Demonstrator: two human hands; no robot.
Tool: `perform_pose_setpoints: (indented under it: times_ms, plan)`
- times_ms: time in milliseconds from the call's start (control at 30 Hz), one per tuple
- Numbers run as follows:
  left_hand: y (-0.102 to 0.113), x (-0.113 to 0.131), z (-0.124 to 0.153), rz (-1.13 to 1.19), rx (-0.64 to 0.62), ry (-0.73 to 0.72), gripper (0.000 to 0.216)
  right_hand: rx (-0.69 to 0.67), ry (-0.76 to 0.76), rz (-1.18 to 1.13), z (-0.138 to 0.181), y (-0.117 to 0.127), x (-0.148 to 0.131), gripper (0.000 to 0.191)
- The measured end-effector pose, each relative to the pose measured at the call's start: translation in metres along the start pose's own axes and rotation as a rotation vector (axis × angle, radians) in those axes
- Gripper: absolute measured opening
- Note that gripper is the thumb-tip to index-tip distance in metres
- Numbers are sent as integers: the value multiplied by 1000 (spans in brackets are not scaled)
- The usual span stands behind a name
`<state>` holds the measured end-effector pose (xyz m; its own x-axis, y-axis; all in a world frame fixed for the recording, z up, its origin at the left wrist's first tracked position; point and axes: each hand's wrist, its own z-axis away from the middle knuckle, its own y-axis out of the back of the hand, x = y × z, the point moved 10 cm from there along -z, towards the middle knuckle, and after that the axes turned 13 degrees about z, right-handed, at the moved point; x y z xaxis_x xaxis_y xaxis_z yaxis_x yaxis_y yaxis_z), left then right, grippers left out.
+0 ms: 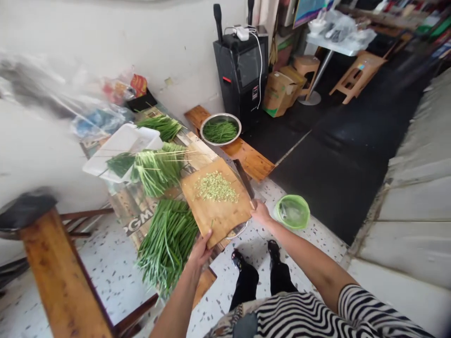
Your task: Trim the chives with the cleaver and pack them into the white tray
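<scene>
A wooden cutting board [221, 223] hangs tilted over the table's right edge, with chopped pale-green pieces [216, 187] heaped on it. My left hand [201, 248] grips its near-left corner, thumb on top. At its right edge my right hand [260, 212] is closed round a dark-bladed kitchen knife [243, 178] and also appears to hold the board; its fingers are partly hidden. Long green garlic chives [167, 244] lie left of the board. Behind them is another chive bundle [157, 171] with thin sticks [172, 152] across it.
A white plastic tray [102, 157] stands on the patterned table [132, 209]. Beyond, a metal bowl [221, 116] of cut greens sits on a wooden bench [255, 162]. A green-rimmed bin [292, 212] is on the floor at right. A black speaker [243, 75] stands by the wall.
</scene>
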<state>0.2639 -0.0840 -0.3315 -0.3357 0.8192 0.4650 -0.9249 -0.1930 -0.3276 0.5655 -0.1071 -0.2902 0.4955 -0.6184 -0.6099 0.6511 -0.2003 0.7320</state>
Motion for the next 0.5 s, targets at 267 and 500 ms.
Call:
perform_pose_setpoints:
  times_ms: [267, 500]
  plan:
    - [13, -86, -8, 30, -31, -30, 39, 0, 75, -41, 35, 5, 93, 24]
    - [-16, -126, 36, 77, -218, -10, 63, -8, 93, -78, 99, 34, 150, 26]
